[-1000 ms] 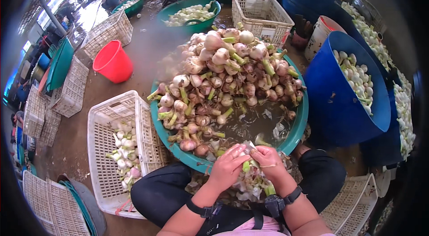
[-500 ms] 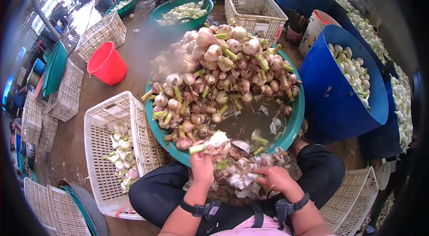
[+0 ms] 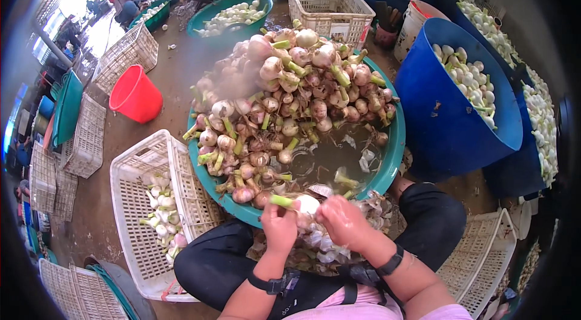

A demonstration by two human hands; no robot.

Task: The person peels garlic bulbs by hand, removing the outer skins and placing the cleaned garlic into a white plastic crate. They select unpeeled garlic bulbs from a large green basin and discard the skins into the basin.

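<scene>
My left hand point(image 3: 279, 228) is closed on a garlic bulb point(image 3: 308, 204) by its cut green stem, above the near edge of a round green tub. The bulb shows white on one side. My right hand point(image 3: 346, 223) presses closed fingers against the bulb's right side; its fingertips are partly hidden and slightly blurred. Beneath both hands lies a heap of loose garlic skins point(image 3: 327, 246), over my lap. Just beyond them the green tub point(image 3: 396, 144) holds a tall pile of unpeeled garlic bulbs point(image 3: 290, 87) with short green stems, and murky water shows at its right.
White crate point(image 3: 130, 199) on the left holds peeled garlic. A red bucket point(image 3: 138, 96) stands behind it. At the right, a blue barrel point(image 3: 436, 120) contains white bulbs. Another white crate point(image 3: 330, 11) and a second green tub point(image 3: 203, 20) sit beyond; people work farther back.
My right hand has moved left and up from the skins to the bulb. My left hand has shifted slightly right with the garlic bulb. The whole view has shifted a little.
</scene>
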